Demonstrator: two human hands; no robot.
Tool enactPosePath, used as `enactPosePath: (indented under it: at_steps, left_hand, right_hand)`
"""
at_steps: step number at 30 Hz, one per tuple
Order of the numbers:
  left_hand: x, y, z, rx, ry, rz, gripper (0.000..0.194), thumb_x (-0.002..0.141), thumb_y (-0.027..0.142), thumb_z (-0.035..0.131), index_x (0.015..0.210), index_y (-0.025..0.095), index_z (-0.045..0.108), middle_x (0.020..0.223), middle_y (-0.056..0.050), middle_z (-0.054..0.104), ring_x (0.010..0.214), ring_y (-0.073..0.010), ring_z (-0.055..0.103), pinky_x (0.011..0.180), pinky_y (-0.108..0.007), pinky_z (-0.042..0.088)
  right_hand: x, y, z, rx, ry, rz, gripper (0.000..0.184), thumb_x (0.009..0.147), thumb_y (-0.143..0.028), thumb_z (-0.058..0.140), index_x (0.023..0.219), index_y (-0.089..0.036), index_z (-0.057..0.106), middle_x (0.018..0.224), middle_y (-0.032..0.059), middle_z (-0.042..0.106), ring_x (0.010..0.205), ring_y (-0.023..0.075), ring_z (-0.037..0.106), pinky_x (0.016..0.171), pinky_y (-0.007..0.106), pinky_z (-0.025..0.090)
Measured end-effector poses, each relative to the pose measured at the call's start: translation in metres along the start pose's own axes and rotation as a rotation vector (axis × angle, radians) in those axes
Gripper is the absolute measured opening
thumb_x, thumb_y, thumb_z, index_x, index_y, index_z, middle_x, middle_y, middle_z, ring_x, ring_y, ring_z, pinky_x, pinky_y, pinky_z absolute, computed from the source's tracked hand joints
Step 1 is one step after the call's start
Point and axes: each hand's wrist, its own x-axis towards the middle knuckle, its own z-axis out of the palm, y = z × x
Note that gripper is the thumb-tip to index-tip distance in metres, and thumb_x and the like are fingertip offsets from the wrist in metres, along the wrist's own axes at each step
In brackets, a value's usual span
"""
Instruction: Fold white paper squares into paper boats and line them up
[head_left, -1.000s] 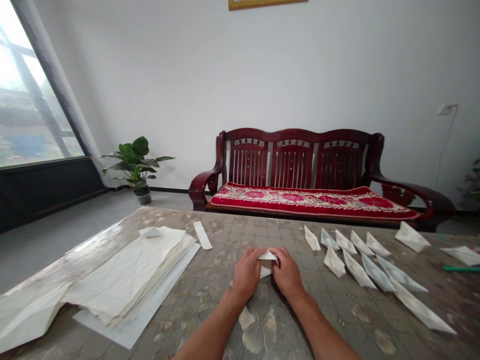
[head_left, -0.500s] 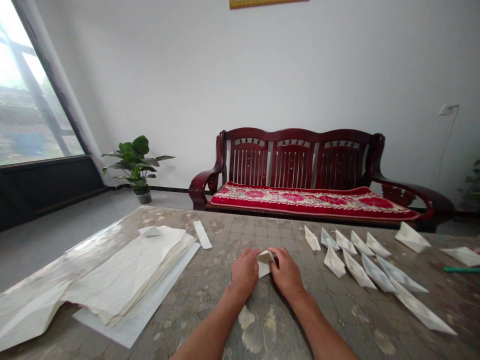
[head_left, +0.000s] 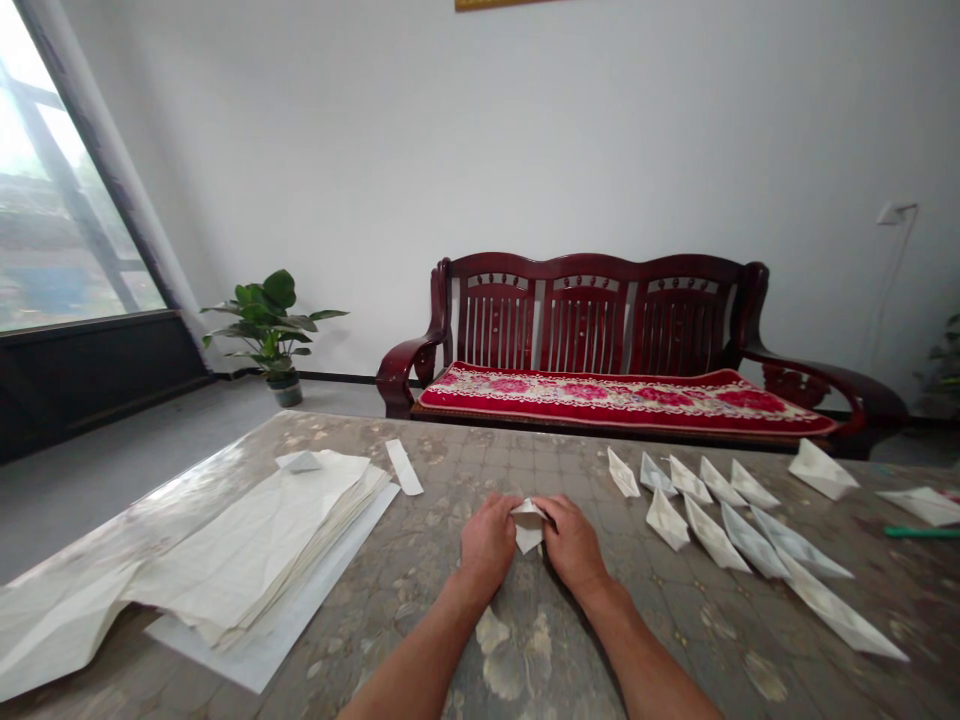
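Observation:
My left hand (head_left: 489, 541) and my right hand (head_left: 571, 545) meet at the middle of the mottled stone-patterned table (head_left: 420, 600). Between their fingers they pinch a small folded piece of white paper (head_left: 529, 526), and its lower point shows below them. Several folded paper boats (head_left: 712, 525) lie in slanted rows to the right of my right hand. To the left of my left hand lies a thick stack of creased cream paper (head_left: 262, 540) on a white sheet.
A narrow paper strip (head_left: 403, 467) and a small folded paper (head_left: 300, 461) lie near the stack. A green marker (head_left: 919, 531) lies at the far right. Beyond the table stand a dark wooden bench (head_left: 592, 310) with a red cushion and a potted plant (head_left: 270, 325).
Both hands stay on the folded paper, whose top folds shift slightly between them. The whole view drifts a little.

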Motion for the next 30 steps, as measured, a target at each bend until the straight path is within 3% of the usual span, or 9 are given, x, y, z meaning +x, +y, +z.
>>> enactPosePath:
  at_steps: [8, 17, 24, 30]
  left_hand:
    - [0.000, 0.000, 0.001, 0.047, -0.009, 0.026, 0.037, 0.081, 0.007, 0.047, 0.106, 0.027, 0.067, 0.105, -0.001, 0.067, 0.104, -0.0168, 0.058, 0.090, -0.025, 0.041]
    - [-0.002, 0.002, -0.015, 0.196, -0.108, 0.285, 0.026, 0.083, 0.011, 0.054, 0.095, 0.025, 0.072, 0.103, -0.005, 0.065, 0.100, -0.0224, 0.054, 0.092, -0.034, 0.041]
    - [-0.006, -0.003, -0.019, 0.197, -0.142, 0.275, 0.023, 0.089, 0.018, 0.053, 0.094, 0.025, 0.074, 0.096, -0.006, 0.063, 0.097, -0.0204, 0.055, 0.082, -0.028, 0.043]
    - [-0.007, -0.010, -0.026, 0.082, -0.191, 0.257, 0.024, 0.092, 0.024, 0.050, 0.090, 0.025, 0.075, 0.091, -0.004, 0.065, 0.093, -0.0170, 0.059, 0.080, -0.023, 0.042]
  right_hand:
    - [0.002, 0.000, 0.000, -0.048, -0.052, -0.006, 0.049, 0.074, -0.001, 0.044, 0.106, -0.025, 0.072, 0.103, 0.0052, 0.069, 0.100, 0.0192, 0.060, 0.089, 0.027, 0.044]
    - [0.000, -0.003, -0.010, -0.155, -0.137, -0.098, 0.045, 0.073, -0.001, 0.048, 0.092, -0.030, 0.077, 0.096, 0.0014, 0.072, 0.094, 0.0187, 0.056, 0.085, 0.028, 0.040]
    - [-0.003, -0.002, -0.020, -0.127, -0.115, -0.070, 0.029, 0.073, -0.007, 0.055, 0.077, -0.026, 0.075, 0.081, 0.0013, 0.066, 0.086, 0.0177, 0.054, 0.076, 0.026, 0.040]
    - [-0.004, 0.003, -0.026, -0.062, -0.171, -0.016, 0.017, 0.076, -0.016, 0.060, 0.072, -0.025, 0.074, 0.076, 0.0007, 0.065, 0.084, 0.0178, 0.056, 0.073, 0.026, 0.039]
